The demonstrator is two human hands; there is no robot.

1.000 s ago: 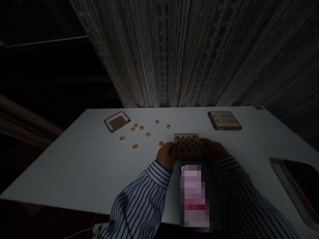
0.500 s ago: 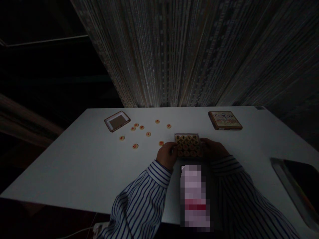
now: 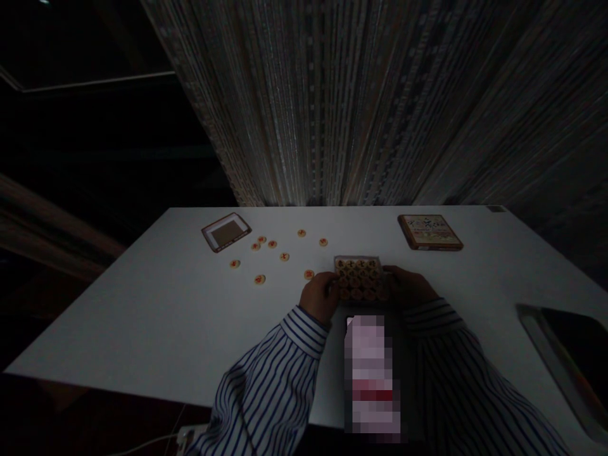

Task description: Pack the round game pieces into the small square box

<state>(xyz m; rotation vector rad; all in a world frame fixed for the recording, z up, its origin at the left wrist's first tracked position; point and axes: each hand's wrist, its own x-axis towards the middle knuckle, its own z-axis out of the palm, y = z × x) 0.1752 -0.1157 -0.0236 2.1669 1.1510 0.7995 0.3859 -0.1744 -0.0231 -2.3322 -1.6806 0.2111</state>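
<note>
A small clear tray (image 3: 360, 261) packed with round wooden game discs sits on the white table (image 3: 156, 316) in front of me. My left hand (image 3: 319, 296) grips its left side with curled fingers. On the tray's right side my right hand (image 3: 407, 286) holds on the same way. Both arms wear blue-striped sleeves. Several loose discs (image 3: 284, 256) with red marks lie scattered to the left of the tray, the nearest one (image 3: 308, 274) just beside my left hand.
An open box half (image 3: 226, 232) lies at the back left. A printed box lid (image 3: 429, 232) rests at the back right. A dark tray-like object (image 3: 565, 354) sits at the right edge. A wall of vertical strips rises behind the table.
</note>
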